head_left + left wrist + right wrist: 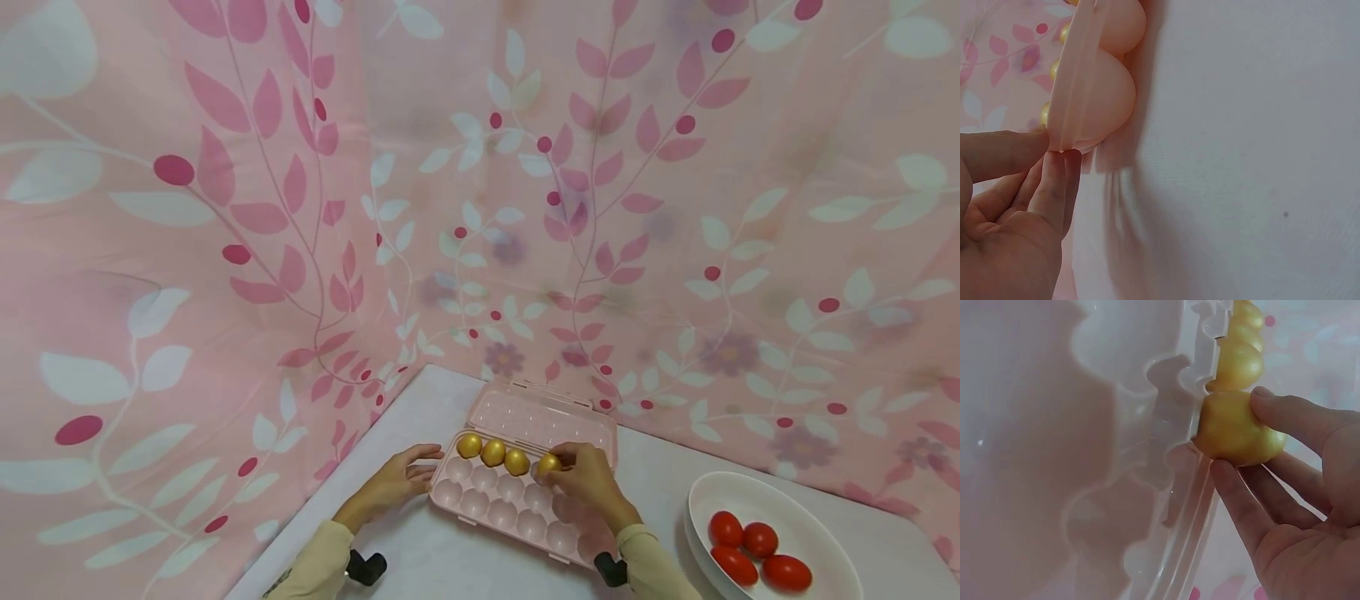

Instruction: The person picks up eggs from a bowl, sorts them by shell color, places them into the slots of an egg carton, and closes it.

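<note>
A pink plastic egg carton (501,507) lies on the table with its lid (517,414) folded back. Three golden eggs (492,452) sit in a row along its back left cups. My right hand (588,482) holds another golden egg (1238,430) between thumb and fingers, at the back row beside those three. In the right wrist view this egg is right against the carton's cups. My left hand (397,482) pinches the carton's left edge, thumb (1007,153) on one side of the rim and fingertips (1054,172) on the other.
To the right stands a white bowl (696,533) with several red eggs (761,540) in it. The white table (420,550) runs up to pink leaf-patterned cloth (480,208) at the left and back.
</note>
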A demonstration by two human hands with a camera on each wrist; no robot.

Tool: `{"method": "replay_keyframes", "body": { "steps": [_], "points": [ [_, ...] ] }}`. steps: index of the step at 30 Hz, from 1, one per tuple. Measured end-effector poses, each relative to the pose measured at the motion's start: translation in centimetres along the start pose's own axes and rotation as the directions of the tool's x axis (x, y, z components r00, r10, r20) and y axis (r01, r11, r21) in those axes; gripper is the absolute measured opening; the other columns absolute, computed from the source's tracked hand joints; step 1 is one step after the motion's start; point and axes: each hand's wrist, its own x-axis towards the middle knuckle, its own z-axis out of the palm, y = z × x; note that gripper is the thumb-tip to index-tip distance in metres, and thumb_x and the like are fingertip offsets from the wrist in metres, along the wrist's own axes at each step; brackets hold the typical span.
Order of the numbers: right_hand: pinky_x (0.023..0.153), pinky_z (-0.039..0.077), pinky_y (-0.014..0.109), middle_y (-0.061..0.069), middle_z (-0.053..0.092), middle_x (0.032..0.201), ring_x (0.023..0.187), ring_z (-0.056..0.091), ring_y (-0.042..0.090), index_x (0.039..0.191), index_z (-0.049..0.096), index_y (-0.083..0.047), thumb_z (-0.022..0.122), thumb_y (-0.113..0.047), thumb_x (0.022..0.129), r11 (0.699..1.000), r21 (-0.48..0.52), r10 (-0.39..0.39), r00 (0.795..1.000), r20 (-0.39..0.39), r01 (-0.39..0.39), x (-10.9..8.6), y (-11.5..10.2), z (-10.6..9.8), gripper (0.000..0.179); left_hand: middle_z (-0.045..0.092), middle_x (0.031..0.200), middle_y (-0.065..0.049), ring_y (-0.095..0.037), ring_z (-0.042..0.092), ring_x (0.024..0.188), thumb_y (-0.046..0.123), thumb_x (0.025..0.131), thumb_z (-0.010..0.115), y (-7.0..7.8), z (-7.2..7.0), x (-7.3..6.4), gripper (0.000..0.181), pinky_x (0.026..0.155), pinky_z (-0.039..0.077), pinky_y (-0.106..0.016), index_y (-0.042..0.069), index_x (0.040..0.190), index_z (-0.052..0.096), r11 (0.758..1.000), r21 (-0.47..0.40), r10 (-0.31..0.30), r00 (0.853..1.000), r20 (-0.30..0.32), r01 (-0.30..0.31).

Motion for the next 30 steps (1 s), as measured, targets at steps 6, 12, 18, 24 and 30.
{"method": "replay_keyframes", "body": {
  "steps": [6,12,18,24,30],
  "points": [
    [0.074,0.059,0.030,0.003,0.068,0.093,0.082,0.062,0.018,0.107,0.072,-0.006,0.083,-0.018,0.077,0.999,-0.036,-0.005,1.000,0.012,0.006,0.3,-0.1,0.3,0.034,0.038,0.144,-0.030,-0.042,0.045,0.129,-0.012,0.089,0.055,0.1,0.0,0.0,0.062,0.099,0.048,-0.035,-0.010,0.145,0.031,1.000,-0.008,-0.008,1.000,0.002,0.008],
    [0.075,0.059,0.031,0.001,0.067,0.087,0.079,0.061,0.017,0.103,0.073,-0.007,0.081,-0.014,0.079,0.997,-0.078,-0.002,1.000,0.022,0.004,0.5,-0.1,0.6,0.026,0.038,0.144,-0.031,-0.043,0.044,0.130,-0.012,0.089,0.056,0.1,0.0,0.0,0.062,0.099,0.048,-0.036,-0.010,0.145,0.030,1.000,-0.013,0.001,1.000,0.011,0.000],
    [0.075,0.059,0.032,0.001,0.067,0.087,0.079,0.061,0.017,0.102,0.072,-0.005,0.080,-0.013,0.080,0.995,-0.096,0.002,1.000,0.025,0.000,0.6,-0.1,0.6,0.025,0.038,0.143,-0.031,-0.045,0.044,0.130,-0.012,0.089,0.055,0.3,0.0,-0.1,0.062,0.100,0.047,-0.040,-0.011,0.145,0.030,1.000,-0.015,0.004,1.000,0.007,-0.004],
    [0.076,0.058,0.034,0.002,0.066,0.089,0.081,0.059,0.017,0.105,0.071,-0.005,0.081,-0.018,0.079,0.993,-0.119,-0.001,1.000,-0.003,0.001,-0.1,-0.7,-0.5,0.030,0.036,0.145,-0.031,-0.043,0.043,0.130,-0.012,0.089,0.055,0.1,0.1,-0.2,0.062,0.101,0.046,-0.039,-0.010,0.145,0.030,1.000,-0.022,-0.015,1.000,0.003,0.015],
    [0.076,0.058,0.037,0.006,0.070,0.093,0.084,0.064,0.021,0.100,0.073,-0.005,0.081,-0.015,0.077,0.973,-0.201,-0.130,0.987,-0.092,0.109,-0.5,-0.7,-3.5,0.027,0.038,0.145,-0.029,-0.042,0.045,0.130,-0.011,0.089,0.056,-0.1,-0.3,-0.2,0.062,0.099,0.047,-0.035,-0.008,0.146,0.031,1.000,-0.009,-0.011,1.000,0.000,0.011]
  ]
}}
